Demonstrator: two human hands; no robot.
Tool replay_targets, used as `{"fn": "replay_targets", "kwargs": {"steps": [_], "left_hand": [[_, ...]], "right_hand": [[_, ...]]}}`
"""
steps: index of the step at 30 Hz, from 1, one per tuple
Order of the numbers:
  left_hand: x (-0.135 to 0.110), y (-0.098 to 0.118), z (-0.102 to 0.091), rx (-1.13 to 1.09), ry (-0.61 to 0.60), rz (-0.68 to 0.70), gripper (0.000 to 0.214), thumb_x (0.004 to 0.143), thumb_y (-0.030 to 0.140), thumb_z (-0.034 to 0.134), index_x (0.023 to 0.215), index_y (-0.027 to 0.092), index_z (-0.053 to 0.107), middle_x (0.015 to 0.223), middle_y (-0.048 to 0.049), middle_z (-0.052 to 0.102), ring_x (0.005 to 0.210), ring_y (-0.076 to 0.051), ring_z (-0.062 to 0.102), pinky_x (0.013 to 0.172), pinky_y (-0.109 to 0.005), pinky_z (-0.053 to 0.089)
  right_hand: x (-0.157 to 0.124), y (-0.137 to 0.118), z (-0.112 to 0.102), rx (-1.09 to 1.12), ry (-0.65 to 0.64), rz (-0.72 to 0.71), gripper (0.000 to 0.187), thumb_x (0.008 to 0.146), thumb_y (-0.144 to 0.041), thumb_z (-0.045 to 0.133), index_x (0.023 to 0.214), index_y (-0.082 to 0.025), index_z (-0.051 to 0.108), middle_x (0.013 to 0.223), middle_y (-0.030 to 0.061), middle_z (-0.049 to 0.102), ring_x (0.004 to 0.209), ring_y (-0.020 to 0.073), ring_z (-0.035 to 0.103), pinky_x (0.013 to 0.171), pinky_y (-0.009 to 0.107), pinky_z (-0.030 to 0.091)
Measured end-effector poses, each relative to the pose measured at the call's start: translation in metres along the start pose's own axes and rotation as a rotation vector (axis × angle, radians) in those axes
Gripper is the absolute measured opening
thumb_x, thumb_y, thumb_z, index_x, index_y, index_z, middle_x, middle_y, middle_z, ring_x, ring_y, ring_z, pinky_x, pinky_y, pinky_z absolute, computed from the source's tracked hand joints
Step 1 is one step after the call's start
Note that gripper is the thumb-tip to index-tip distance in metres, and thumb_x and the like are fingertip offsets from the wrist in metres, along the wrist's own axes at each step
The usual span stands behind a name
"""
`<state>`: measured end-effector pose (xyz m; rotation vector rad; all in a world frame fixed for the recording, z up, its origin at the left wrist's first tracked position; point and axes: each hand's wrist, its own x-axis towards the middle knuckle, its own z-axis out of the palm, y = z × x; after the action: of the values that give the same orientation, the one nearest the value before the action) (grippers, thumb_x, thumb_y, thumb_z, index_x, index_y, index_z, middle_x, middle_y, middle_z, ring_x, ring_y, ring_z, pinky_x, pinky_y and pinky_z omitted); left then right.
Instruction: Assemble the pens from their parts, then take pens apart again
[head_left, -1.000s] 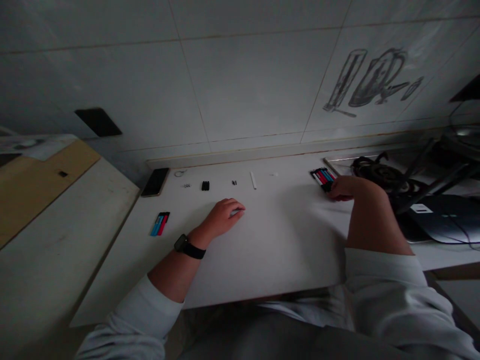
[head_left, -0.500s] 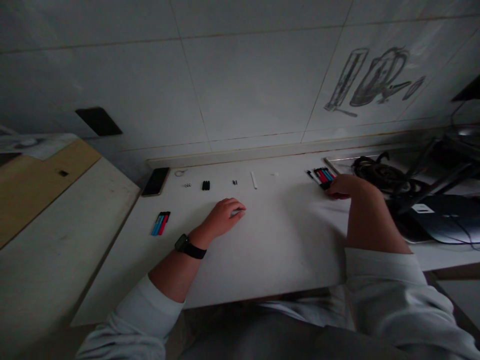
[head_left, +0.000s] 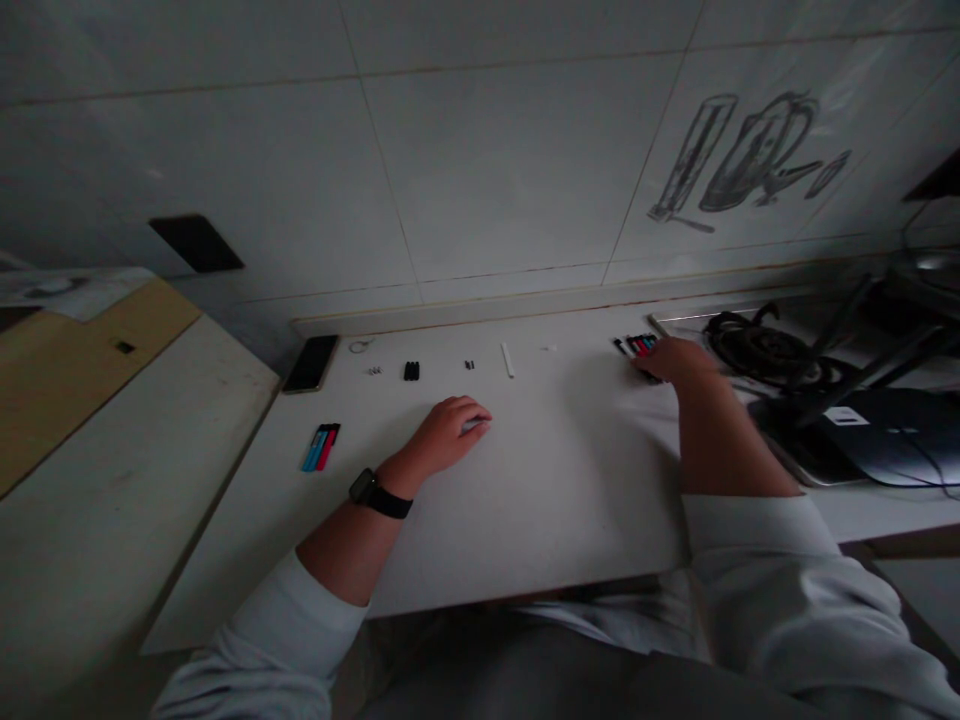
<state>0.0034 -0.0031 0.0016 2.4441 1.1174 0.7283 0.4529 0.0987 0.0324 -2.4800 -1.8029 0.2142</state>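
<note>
My left hand (head_left: 452, 430) rests on the white table (head_left: 525, 510) with its fingers closed. A small greyish piece shows between thumb and fingers, too covered to name. Over a row of pens (head_left: 639, 345) at the right lies my right hand (head_left: 673, 360), its fingertips at their near ends. Black, red and blue pens show beyond it; the fingers' grip is hidden. Across the back of the table lie a white strip (head_left: 508, 360), small dark pieces (head_left: 469, 365), black grips (head_left: 412, 371), several small springs (head_left: 374, 371) and a clear ring (head_left: 361, 346).
Blue and red pens (head_left: 321, 447) lie at the left. Behind them is a phone (head_left: 311, 363). At the right stand a coiled dark cable (head_left: 772, 350) and a black device (head_left: 892, 430) with a white label. A tiled wall (head_left: 487, 170) closes off the back.
My right hand has shifted left and slightly up, now covering more of the pen row. My left hand stays in place with its fingers closed.
</note>
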Motion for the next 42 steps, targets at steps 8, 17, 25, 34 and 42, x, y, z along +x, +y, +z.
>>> {"fn": "replay_targets", "kwargs": {"steps": [8, 17, 25, 34, 42], "left_hand": [[0.000, 0.001, 0.000, 0.003, 0.001, 0.007, 0.014, 0.098, 0.027, 0.060, 0.105, 0.022, 0.071, 0.106, -0.0049, 0.073, 0.102, -0.020, 0.064, 0.095, -0.040, 0.051], [0.001, 0.000, 0.001, 0.002, -0.008, 0.004, 0.015, 0.099, 0.028, 0.059, 0.105, 0.022, 0.071, 0.106, -0.0053, 0.073, 0.102, -0.021, 0.065, 0.096, -0.040, 0.051], [0.001, 0.010, -0.009, 0.062, 0.027, -0.046, 0.014, 0.098, 0.027, 0.059, 0.103, 0.022, 0.071, 0.103, -0.0050, 0.073, 0.097, -0.020, 0.065, 0.094, -0.038, 0.051], [-0.028, -0.019, -0.091, 0.300, 0.268, -0.479, 0.011, 0.093, 0.029, 0.064, 0.094, 0.020, 0.070, 0.091, -0.0057, 0.073, 0.083, -0.019, 0.065, 0.079, -0.032, 0.049], [-0.090, -0.091, -0.148, 0.410, 0.013, -1.027, 0.012, 0.078, 0.032, 0.075, 0.077, 0.021, 0.074, 0.084, -0.0051, 0.077, 0.077, -0.019, 0.068, 0.068, -0.026, 0.047]], "right_hand": [[-0.010, -0.018, -0.001, -0.107, 0.004, 0.114, 0.047, 0.086, -0.041, 0.065, 0.118, -0.008, 0.073, 0.115, 0.0255, 0.069, 0.108, 0.0343, 0.066, 0.088, 0.041, 0.053], [-0.020, -0.030, -0.015, -0.085, 0.069, 0.053, 0.039, 0.089, -0.046, 0.063, 0.107, -0.013, 0.074, 0.112, 0.0210, 0.073, 0.102, 0.0332, 0.067, 0.084, 0.041, 0.051], [-0.075, -0.105, -0.017, 0.225, 0.314, -0.387, 0.029, 0.095, -0.050, 0.056, 0.094, -0.023, 0.069, 0.085, 0.0090, 0.073, 0.078, 0.0234, 0.064, 0.070, 0.032, 0.043], [-0.126, -0.160, 0.031, 0.168, -0.168, -0.971, 0.024, 0.095, -0.041, 0.052, 0.090, -0.024, 0.068, 0.079, 0.0039, 0.070, 0.067, 0.0177, 0.059, 0.063, 0.028, 0.036], [-0.124, -0.158, 0.033, 0.150, -0.207, -1.019, 0.022, 0.096, -0.037, 0.053, 0.093, -0.024, 0.070, 0.087, 0.0060, 0.073, 0.075, 0.0194, 0.063, 0.068, 0.029, 0.040]]}}
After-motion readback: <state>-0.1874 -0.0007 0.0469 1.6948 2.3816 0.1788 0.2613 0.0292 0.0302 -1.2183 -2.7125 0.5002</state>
